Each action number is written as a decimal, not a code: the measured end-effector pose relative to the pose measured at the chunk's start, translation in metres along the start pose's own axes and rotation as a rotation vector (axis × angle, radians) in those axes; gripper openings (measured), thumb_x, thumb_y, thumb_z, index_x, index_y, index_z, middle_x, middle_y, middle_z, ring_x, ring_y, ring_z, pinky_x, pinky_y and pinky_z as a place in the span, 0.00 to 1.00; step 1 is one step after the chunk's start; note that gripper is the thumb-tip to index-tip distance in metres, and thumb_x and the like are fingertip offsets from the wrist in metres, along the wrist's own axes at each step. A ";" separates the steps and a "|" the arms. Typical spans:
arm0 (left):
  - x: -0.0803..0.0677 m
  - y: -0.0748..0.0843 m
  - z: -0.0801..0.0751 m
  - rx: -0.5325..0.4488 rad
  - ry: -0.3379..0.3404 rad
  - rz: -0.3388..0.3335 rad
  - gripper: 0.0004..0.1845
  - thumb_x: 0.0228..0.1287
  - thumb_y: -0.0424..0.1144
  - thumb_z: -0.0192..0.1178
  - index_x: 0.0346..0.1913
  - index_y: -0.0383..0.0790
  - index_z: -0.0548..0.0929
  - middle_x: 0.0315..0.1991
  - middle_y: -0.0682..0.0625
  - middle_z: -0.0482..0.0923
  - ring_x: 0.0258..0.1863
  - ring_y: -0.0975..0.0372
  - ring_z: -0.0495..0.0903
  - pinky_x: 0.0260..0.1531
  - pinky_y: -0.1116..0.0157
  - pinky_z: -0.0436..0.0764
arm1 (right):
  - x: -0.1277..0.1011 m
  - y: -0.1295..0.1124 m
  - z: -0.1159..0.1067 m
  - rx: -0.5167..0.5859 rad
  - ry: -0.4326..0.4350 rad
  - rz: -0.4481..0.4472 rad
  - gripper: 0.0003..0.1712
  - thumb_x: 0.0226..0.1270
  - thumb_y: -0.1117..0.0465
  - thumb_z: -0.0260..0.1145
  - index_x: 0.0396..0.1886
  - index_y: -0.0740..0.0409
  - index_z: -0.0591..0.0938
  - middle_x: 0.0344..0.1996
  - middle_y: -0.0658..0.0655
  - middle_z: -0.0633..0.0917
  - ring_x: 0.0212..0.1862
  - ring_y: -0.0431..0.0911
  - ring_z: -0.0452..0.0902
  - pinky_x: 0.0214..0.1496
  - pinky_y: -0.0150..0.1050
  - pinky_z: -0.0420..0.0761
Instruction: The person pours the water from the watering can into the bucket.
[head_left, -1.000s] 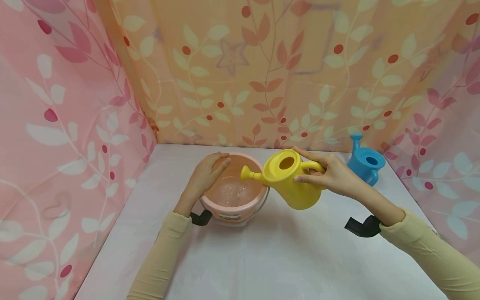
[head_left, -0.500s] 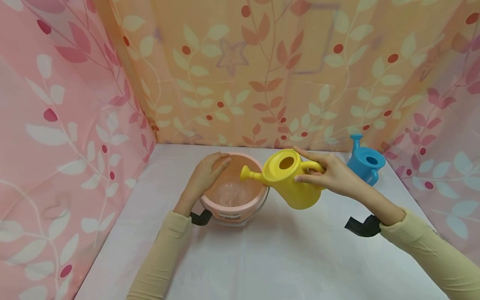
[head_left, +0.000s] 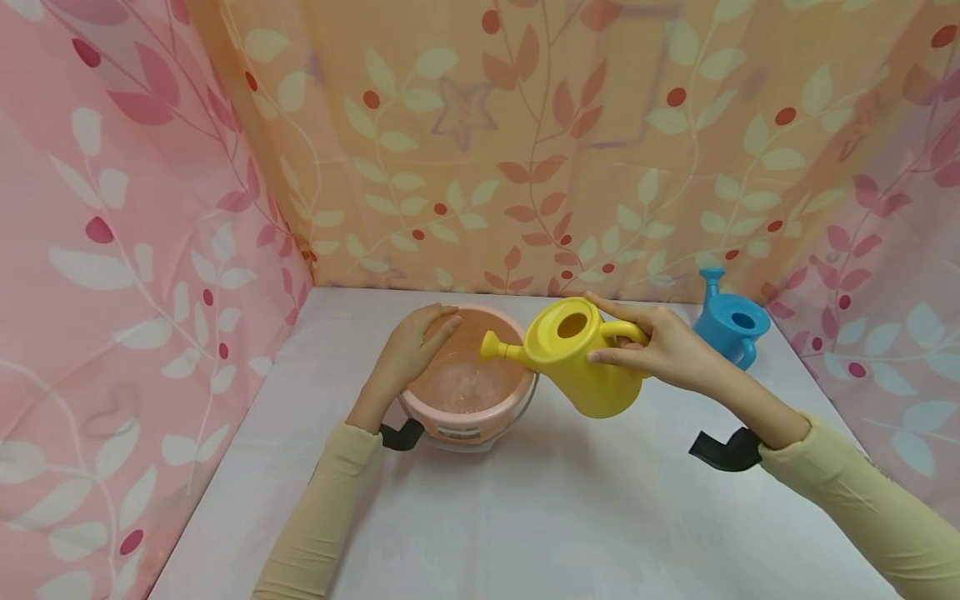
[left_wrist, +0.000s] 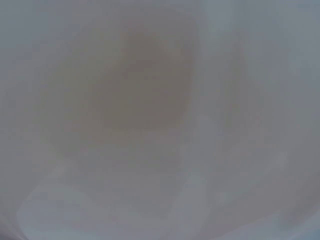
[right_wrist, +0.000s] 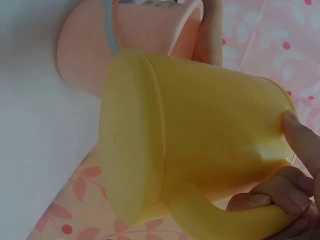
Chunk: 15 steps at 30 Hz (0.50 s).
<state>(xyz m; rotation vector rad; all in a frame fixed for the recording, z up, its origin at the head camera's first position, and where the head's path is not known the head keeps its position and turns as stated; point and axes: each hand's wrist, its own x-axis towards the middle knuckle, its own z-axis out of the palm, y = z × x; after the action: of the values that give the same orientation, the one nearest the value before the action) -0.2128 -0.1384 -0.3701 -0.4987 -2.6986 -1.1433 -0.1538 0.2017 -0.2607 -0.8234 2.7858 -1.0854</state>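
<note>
In the head view, my left hand [head_left: 411,348] rests on the left rim of a pink bucket [head_left: 461,429], its fingers and thumb extended. My right hand [head_left: 660,346] grips the handle of a yellow watering can [head_left: 600,387], thumb pressed against its body. The can tilts left above the table, with its spout over the bucket's right rim and its head above the inside. Rippling water [head_left: 465,383] lies in the bucket. Seen from the right wrist, the can's base and handle are near, with the bucket behind. The left wrist view is only a pale blur.
A blue watering can [head_left: 733,329] stands upright at the back right, beyond my right hand. The table [head_left: 540,517] has a white cover. Patterned cloth [head_left: 480,150] rises behind it and on both sides.
The ripples and bubbles on the water in the bucket have shifted. Both hands and the yellow watering can hold practically the same position.
</note>
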 end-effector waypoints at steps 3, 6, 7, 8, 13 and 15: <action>0.000 -0.001 0.000 0.002 -0.001 0.002 0.30 0.66 0.64 0.42 0.60 0.48 0.75 0.62 0.47 0.70 0.65 0.55 0.64 0.65 0.52 0.61 | 0.000 0.001 0.000 -0.001 0.000 -0.003 0.43 0.54 0.53 0.71 0.69 0.47 0.64 0.22 0.53 0.72 0.27 0.45 0.69 0.26 0.31 0.76; 0.001 -0.001 0.000 0.006 -0.002 0.005 0.30 0.66 0.64 0.42 0.60 0.48 0.75 0.62 0.48 0.70 0.65 0.55 0.64 0.65 0.53 0.62 | 0.001 0.001 0.000 -0.006 0.001 -0.002 0.43 0.54 0.53 0.71 0.69 0.45 0.63 0.22 0.52 0.72 0.28 0.44 0.69 0.27 0.31 0.77; 0.001 -0.001 0.000 0.008 -0.002 0.006 0.30 0.66 0.64 0.42 0.60 0.48 0.75 0.62 0.48 0.70 0.65 0.55 0.64 0.65 0.53 0.62 | 0.001 0.001 -0.001 -0.006 0.001 -0.001 0.43 0.53 0.53 0.71 0.69 0.45 0.63 0.22 0.52 0.72 0.28 0.45 0.69 0.27 0.31 0.77; 0.001 -0.001 0.000 0.009 -0.001 0.005 0.30 0.66 0.64 0.42 0.60 0.48 0.75 0.62 0.48 0.70 0.65 0.55 0.64 0.65 0.53 0.62 | 0.001 0.001 0.000 -0.007 0.001 -0.001 0.43 0.53 0.53 0.71 0.69 0.45 0.63 0.22 0.52 0.72 0.28 0.45 0.69 0.27 0.31 0.77; 0.000 0.000 0.000 0.004 -0.001 -0.005 0.30 0.66 0.63 0.43 0.60 0.48 0.75 0.63 0.47 0.69 0.65 0.54 0.64 0.65 0.52 0.61 | 0.000 0.001 0.000 -0.004 -0.001 0.004 0.42 0.53 0.52 0.71 0.69 0.44 0.63 0.22 0.52 0.72 0.28 0.45 0.69 0.27 0.31 0.77; 0.000 0.000 0.000 -0.001 -0.002 -0.006 0.30 0.66 0.63 0.43 0.60 0.48 0.75 0.63 0.46 0.69 0.65 0.54 0.64 0.66 0.52 0.61 | 0.000 0.001 0.000 0.000 -0.003 0.007 0.42 0.54 0.52 0.71 0.69 0.43 0.63 0.23 0.53 0.73 0.28 0.45 0.69 0.27 0.31 0.77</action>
<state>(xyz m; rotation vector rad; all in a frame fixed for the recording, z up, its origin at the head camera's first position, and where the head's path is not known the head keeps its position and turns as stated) -0.2128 -0.1388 -0.3703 -0.4924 -2.7032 -1.1461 -0.1547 0.2028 -0.2612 -0.8135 2.7835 -1.0825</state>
